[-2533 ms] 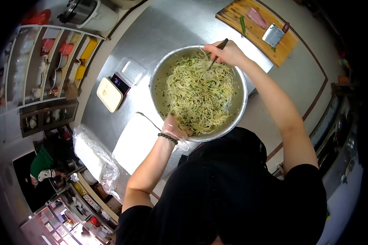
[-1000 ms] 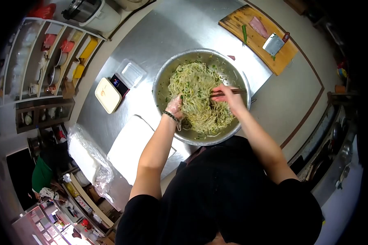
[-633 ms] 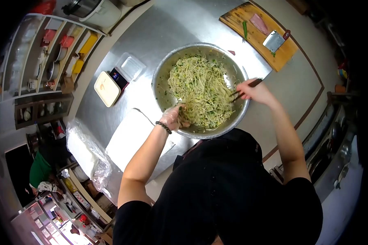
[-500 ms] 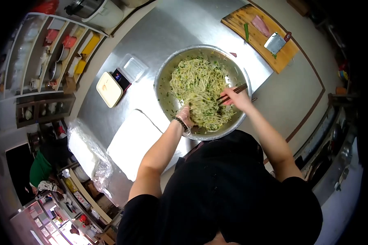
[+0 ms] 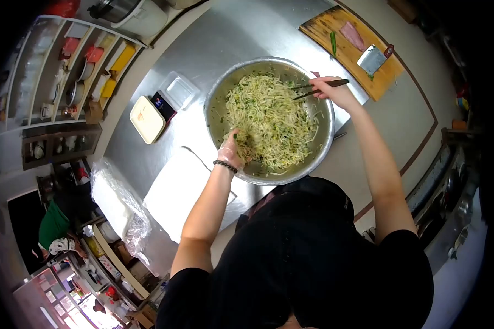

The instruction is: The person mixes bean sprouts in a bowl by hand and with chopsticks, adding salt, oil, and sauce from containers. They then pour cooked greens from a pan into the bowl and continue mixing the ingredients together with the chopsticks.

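A large round metal bowl (image 5: 328,134) holds a heap of pale bean sprouts mixed with chopped greens (image 5: 269,118). My right hand (image 5: 332,93) is closed on dark chopsticks (image 5: 307,94) at the bowl's upper right rim, their tips over the sprouts. My left hand (image 5: 232,151), in a clear thin glove with a dark beaded bracelet at the wrist, is inside the bowl's left side against the sprouts. Its thumb points up, and its other fingers are partly hidden by the sprouts.
A cutting board (image 5: 387,82) with meat (image 5: 352,35), greens and a cleaver (image 5: 372,59) lies at the upper right. Left of the bowl are a cream tray (image 5: 147,120), a clear container (image 5: 179,91) and white sheets (image 5: 175,192). Another person in green (image 5: 54,225) is at far left.
My right hand has moved up and right with the chopsticks, from over the sprouts to the rim. My left hand has shifted left and slightly up. The sprouts have spread lower right.
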The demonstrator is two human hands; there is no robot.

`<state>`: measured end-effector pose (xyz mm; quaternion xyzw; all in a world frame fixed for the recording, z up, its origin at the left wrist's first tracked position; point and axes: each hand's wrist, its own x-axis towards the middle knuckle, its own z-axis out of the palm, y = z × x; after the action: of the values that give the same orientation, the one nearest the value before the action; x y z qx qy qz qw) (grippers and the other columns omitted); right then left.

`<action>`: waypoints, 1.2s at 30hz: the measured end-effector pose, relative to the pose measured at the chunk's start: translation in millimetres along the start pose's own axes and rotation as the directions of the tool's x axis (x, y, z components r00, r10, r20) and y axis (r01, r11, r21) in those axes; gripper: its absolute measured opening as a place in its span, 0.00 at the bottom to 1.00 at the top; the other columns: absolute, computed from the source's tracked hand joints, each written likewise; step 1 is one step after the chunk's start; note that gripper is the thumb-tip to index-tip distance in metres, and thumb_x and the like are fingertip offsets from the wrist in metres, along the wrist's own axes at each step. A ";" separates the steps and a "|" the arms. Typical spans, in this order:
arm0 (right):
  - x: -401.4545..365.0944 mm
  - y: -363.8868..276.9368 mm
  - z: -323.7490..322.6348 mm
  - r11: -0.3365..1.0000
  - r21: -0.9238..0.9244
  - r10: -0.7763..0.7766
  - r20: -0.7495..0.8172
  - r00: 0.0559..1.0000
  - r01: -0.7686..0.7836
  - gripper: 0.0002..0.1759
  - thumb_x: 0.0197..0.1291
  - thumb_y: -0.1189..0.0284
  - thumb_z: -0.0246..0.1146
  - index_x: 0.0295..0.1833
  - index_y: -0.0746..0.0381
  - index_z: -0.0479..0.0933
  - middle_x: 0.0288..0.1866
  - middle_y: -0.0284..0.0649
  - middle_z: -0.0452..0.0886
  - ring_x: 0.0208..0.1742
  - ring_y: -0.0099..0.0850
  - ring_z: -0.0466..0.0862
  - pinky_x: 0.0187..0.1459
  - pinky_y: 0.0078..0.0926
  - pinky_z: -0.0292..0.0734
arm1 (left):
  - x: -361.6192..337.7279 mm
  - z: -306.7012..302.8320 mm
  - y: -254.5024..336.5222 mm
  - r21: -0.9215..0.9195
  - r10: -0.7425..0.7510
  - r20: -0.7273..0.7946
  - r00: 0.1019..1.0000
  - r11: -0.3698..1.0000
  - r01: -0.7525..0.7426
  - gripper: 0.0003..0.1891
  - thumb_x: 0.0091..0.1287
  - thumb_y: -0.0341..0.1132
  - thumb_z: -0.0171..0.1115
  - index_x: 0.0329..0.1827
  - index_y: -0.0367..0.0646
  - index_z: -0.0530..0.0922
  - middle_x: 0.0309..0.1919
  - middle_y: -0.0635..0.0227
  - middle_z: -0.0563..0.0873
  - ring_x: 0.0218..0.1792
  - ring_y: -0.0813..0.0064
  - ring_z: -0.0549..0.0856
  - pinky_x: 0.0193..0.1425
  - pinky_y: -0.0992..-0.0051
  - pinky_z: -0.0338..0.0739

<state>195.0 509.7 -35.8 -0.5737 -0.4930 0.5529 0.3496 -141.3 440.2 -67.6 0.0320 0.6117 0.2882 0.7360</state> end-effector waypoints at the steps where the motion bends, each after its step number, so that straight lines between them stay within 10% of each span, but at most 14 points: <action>1: 12.6 21.3 12.6 0.995 0.063 0.076 0.011 0.997 -0.076 0.17 0.59 0.63 0.59 0.44 0.66 0.79 0.37 0.41 0.82 0.31 0.24 0.82 0.32 0.16 0.76 | -1.6 9.0 1.8 -0.023 0.000 -0.116 0.993 1.000 -0.003 0.25 0.64 0.50 0.52 0.60 0.45 0.69 0.60 0.62 0.72 0.60 0.61 0.70 0.62 0.54 0.63; 5: 7.5 0.3 91.4 0.981 0.144 0.127 0.031 0.991 -0.130 0.16 0.60 0.64 0.56 0.41 0.67 0.79 0.37 0.42 0.82 0.31 0.28 0.84 0.31 0.19 0.78 | 86.6 12.3 -4.0 -0.175 -0.022 0.360 0.933 0.980 0.091 0.29 0.65 0.53 0.48 0.63 0.45 0.65 0.62 0.63 0.69 0.60 0.61 0.70 0.64 0.52 0.59; 9: -11.5 -22.5 66.9 0.912 0.399 0.098 0.008 0.995 -0.093 0.18 0.61 0.64 0.54 0.39 0.70 0.77 0.36 0.42 0.82 0.28 0.29 0.84 0.29 0.19 0.79 | -19.2 52.8 28.9 0.155 0.147 0.371 0.917 0.964 -0.218 0.29 0.65 0.52 0.49 0.62 0.41 0.66 0.59 0.62 0.73 0.56 0.63 0.74 0.59 0.58 0.68; 11: -17.3 -22.9 51.6 0.950 0.310 0.068 -0.097 0.993 -0.035 0.18 0.60 0.63 0.54 0.39 0.69 0.77 0.35 0.43 0.82 0.28 0.28 0.84 0.29 0.19 0.79 | -15.0 39.0 30.6 0.617 0.237 0.304 0.923 0.689 -0.380 0.29 0.65 0.55 0.49 0.56 0.36 0.71 0.51 0.59 0.79 0.50 0.65 0.79 0.49 0.66 0.78; 13: -34.5 -40.8 34.2 0.985 0.158 0.094 -0.121 0.988 -0.074 0.17 0.59 0.62 0.57 0.39 0.67 0.79 0.33 0.41 0.82 0.27 0.27 0.83 0.29 0.17 0.78 | -66.4 81.0 78.9 0.940 0.190 0.169 0.967 -0.326 -0.101 0.30 0.64 0.55 0.49 0.61 0.41 0.68 0.49 0.53 0.80 0.50 0.63 0.79 0.53 0.68 0.75; 17: -81.7 -40.3 16.3 0.994 -0.031 0.101 -0.137 0.985 -0.106 0.17 0.59 0.62 0.57 0.39 0.67 0.79 0.31 0.42 0.82 0.26 0.28 0.83 0.28 0.16 0.77 | 14.2 58.7 117.8 0.879 0.354 0.316 0.880 -0.458 -0.132 0.28 0.65 0.54 0.47 0.55 0.37 0.73 0.51 0.56 0.79 0.47 0.58 0.81 0.54 0.64 0.74; 19: -92.5 -5.3 32.7 0.977 -0.058 0.198 -0.093 0.976 -0.204 0.17 0.60 0.63 0.56 0.38 0.68 0.79 0.30 0.43 0.81 0.25 0.29 0.83 0.27 0.18 0.77 | 55.5 40.0 117.4 0.925 0.290 0.236 0.927 -0.359 -0.123 0.30 0.64 0.55 0.48 0.53 0.36 0.74 0.52 0.57 0.79 0.51 0.58 0.79 0.57 0.64 0.71; 22: -85.9 46.7 88.9 0.893 0.433 0.255 -0.263 0.931 -0.122 0.19 0.62 0.64 0.53 0.36 0.70 0.78 0.29 0.44 0.81 0.24 0.31 0.83 0.25 0.20 0.78 | 94.4 13.7 87.3 0.824 -0.010 0.069 0.998 0.564 -0.052 0.33 0.62 0.61 0.47 0.56 0.40 0.73 0.55 0.59 0.77 0.55 0.60 0.76 0.58 0.59 0.69; 24: -76.2 50.0 111.7 0.843 0.531 0.253 -0.240 0.937 -0.092 0.20 0.62 0.64 0.50 0.37 0.71 0.77 0.32 0.46 0.80 0.25 0.33 0.83 0.26 0.21 0.78 | 77.8 18.5 52.8 0.515 -0.230 0.180 0.956 0.850 0.108 0.35 0.61 0.65 0.47 0.58 0.43 0.72 0.57 0.59 0.75 0.57 0.61 0.75 0.57 0.54 0.69; 31: -76.5 8.1 86.2 0.806 0.590 0.192 -0.182 0.964 -0.049 0.23 0.65 0.60 0.47 0.43 0.73 0.74 0.36 0.49 0.79 0.32 0.36 0.84 0.32 0.23 0.80 | 46.8 3.0 59.3 0.091 -0.165 0.499 0.851 0.986 0.137 0.23 0.68 0.49 0.47 0.55 0.40 0.73 0.50 0.61 0.80 0.48 0.63 0.81 0.52 0.59 0.77; 33: -67.4 -11.6 82.1 0.853 0.521 0.128 -0.162 0.978 -0.025 0.24 0.65 0.58 0.49 0.45 0.72 0.74 0.38 0.47 0.79 0.32 0.34 0.84 0.33 0.21 0.80 | 22.6 11.0 65.2 0.239 -0.105 0.154 0.982 0.969 0.066 0.19 0.69 0.44 0.48 0.51 0.38 0.74 0.47 0.61 0.81 0.45 0.64 0.82 0.52 0.57 0.77; 36: -49.7 -28.5 77.5 0.908 0.417 0.099 -0.132 0.986 -0.035 0.21 0.64 0.61 0.51 0.42 0.71 0.76 0.36 0.46 0.80 0.32 0.32 0.84 0.31 0.19 0.78 | 29.3 -4.0 56.2 0.135 -0.030 0.073 0.997 0.991 0.020 0.14 0.68 0.36 0.46 0.50 0.39 0.74 0.45 0.61 0.82 0.44 0.65 0.82 0.49 0.57 0.78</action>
<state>118.8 458.9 -5.6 -0.5434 -0.3169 0.6115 0.4800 -164.2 499.3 -71.9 0.0844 0.6020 0.2358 0.7582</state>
